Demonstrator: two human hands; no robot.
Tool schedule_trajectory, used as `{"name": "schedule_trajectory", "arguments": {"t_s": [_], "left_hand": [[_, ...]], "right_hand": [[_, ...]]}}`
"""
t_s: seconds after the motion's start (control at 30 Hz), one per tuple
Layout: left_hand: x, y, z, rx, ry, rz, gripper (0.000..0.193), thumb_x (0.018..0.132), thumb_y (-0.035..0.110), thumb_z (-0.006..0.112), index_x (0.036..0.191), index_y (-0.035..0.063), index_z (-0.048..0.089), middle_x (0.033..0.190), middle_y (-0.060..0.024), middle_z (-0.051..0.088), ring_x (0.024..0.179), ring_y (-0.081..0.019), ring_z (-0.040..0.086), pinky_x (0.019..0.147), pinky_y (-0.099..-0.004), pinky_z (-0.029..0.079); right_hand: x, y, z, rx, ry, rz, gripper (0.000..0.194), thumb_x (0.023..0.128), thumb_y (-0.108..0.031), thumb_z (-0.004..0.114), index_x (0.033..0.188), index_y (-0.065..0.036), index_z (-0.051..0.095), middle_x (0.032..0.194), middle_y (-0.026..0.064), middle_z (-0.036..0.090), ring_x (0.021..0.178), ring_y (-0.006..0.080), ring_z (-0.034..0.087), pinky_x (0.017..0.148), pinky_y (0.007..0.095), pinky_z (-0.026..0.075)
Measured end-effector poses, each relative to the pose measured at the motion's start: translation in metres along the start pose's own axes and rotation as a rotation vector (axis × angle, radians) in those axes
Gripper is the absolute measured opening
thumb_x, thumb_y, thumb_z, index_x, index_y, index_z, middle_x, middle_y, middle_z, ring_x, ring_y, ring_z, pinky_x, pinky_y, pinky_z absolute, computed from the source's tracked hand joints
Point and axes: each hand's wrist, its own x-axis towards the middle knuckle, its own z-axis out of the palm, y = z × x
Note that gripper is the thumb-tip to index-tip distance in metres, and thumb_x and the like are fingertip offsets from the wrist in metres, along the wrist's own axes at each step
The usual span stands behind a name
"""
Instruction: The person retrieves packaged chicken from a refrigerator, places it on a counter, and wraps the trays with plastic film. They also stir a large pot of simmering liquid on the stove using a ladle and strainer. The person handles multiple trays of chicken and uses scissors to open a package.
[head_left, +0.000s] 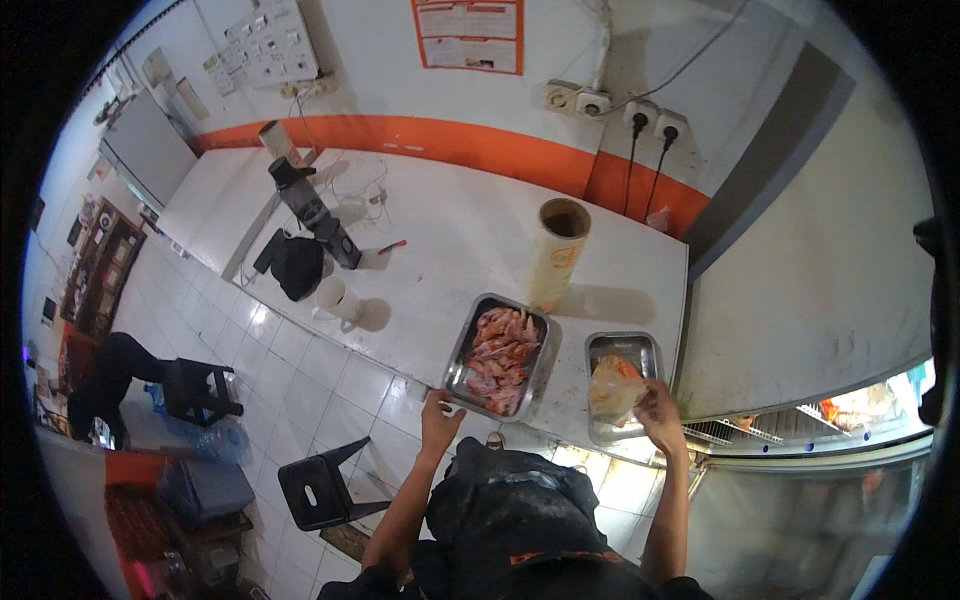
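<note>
A metal tray (539, 369) heaped with raw chicken pieces (502, 356) lies near the front edge of the white table. My left hand (441, 420) is at that tray's near left corner, fingers apart; whether it touches the rim is unclear. To the right is a smaller metal tray (622, 339). My right hand (660, 414) grips a clear plastic bag (616, 390) with orange-tinted contents, over this smaller tray. What exactly the bag contains cannot be made out. Behind the trays stands a tall cream-coloured cylinder (558, 251) with an open top.
A white mug (337, 300), a black bottle (300, 196), a black cloth-like item (297, 268) and a red marker (392, 247) are on the table's left part. A black stool (319, 491) stands on the floor at left. At right is a glass-doored fridge (802, 517).
</note>
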Motion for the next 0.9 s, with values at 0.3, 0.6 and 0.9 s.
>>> {"name": "schedule_trajectory", "arguments": {"t_s": [0.3,0.6,0.9], "left_hand": [[-0.010,0.003,0.013,-0.461,-0.159,-0.334,0.014,0.089,-0.001,0.054,0.102,-0.0014,0.054,0.070,-0.0043,0.057,0.059,-0.0101,0.052,0.053,-0.0268,0.043],[-0.077,-0.009,-0.018,-0.994,-0.125,-0.768,0.005,0.094,0.006,0.055,0.095,0.0039,0.050,0.095,-0.0071,0.056,0.082,-0.0188,0.063,0.082,-0.0423,0.060],[-0.070,0.000,0.010,-0.582,-0.045,-0.537,0.037,0.082,0.004,0.075,0.109,0.0042,0.050,0.108,-0.0092,0.053,0.089,-0.0166,0.057,0.061,-0.0268,0.053]], "right_hand": [[0.104,-0.117,0.143,-0.071,0.030,-0.195,0.013,0.088,-0.010,0.067,0.098,-0.003,0.062,0.094,0.0062,0.064,0.079,0.0161,0.064,0.069,0.0260,0.049],[0.168,-0.022,0.261,-0.334,-0.324,-0.283,0.044,0.079,0.009,0.051,0.120,-0.004,0.059,0.125,0.0157,0.056,0.113,0.0358,0.056,0.095,0.0460,0.048],[0.230,-0.005,0.321,-0.805,-0.761,-0.401,0.050,0.076,-0.014,0.072,0.123,-0.016,0.054,0.107,0.0175,0.061,0.097,0.0393,0.063,0.077,0.0507,0.053]]}}
